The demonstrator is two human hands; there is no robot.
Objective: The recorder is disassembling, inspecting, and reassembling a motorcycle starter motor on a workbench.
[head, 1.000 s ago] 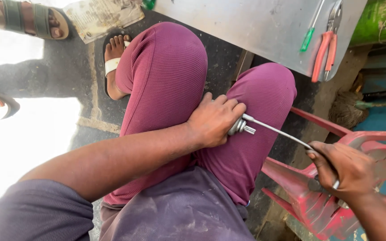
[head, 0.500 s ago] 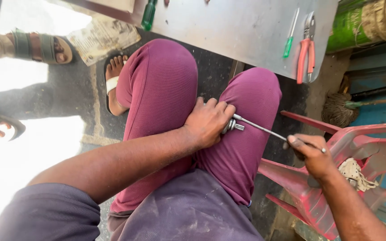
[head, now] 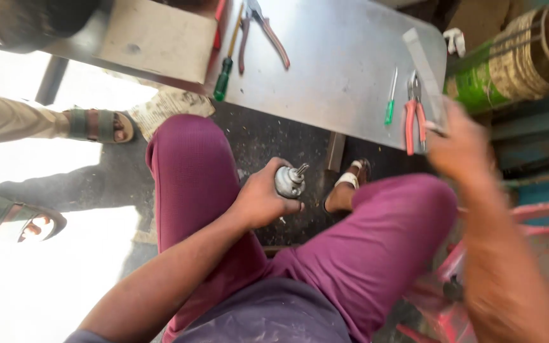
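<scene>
Head view, looking down past the person's knees: the left hand [head: 258,200] is closed around a small grey metal part [head: 289,182] with a short toothed shaft standing out of its top. The fingers wrap its rounded body from the left and below, the thumb lies along its near side, and the shaft end points up and away from the palm. The part is held in the air between the two thighs in maroon trousers [head: 192,184], above the dark floor and short of the near edge of the metal worktop [head: 338,70].

The right hand [head: 462,149] is raised at the worktop's right near corner and is smeared by motion; whether it is open or holds anything cannot be told. It sits just beside a pair of red-handled pliers [head: 412,117] and a small green-handled screwdriver [head: 390,105], both lying close to the right edge. A flat grey metal bar [head: 424,70] lies along that same edge, its near end reaching toward the blurred fingers.

Further left on the worktop, a larger green-handled screwdriver [head: 225,75] and a second pair of pliers [head: 265,35] lie near the far edge beside a pale box [head: 154,41]. A red plastic chair [head: 541,222] stands at the right. Another person's sandalled foot [head: 96,126] rests on the ground at the left.
</scene>
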